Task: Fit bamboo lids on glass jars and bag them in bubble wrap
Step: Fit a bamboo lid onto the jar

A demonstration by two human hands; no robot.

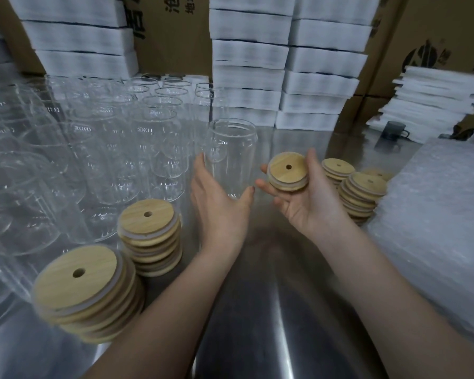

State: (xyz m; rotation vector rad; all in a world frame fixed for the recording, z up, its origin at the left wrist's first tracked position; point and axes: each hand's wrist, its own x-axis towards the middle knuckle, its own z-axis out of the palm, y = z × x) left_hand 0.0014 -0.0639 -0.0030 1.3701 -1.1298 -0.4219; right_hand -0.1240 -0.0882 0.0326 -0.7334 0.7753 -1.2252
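Finishes as seen.
Glossy clear glass jar beside left hand; matt bamboo lid in right hand; shiny metal table beneath.

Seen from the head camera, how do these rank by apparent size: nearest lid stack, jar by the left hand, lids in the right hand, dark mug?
1. Nearest lid stack, enlarged by closeness.
2. Jar.
3. Lids in the right hand.
4. Dark mug, far back; true size unsure.
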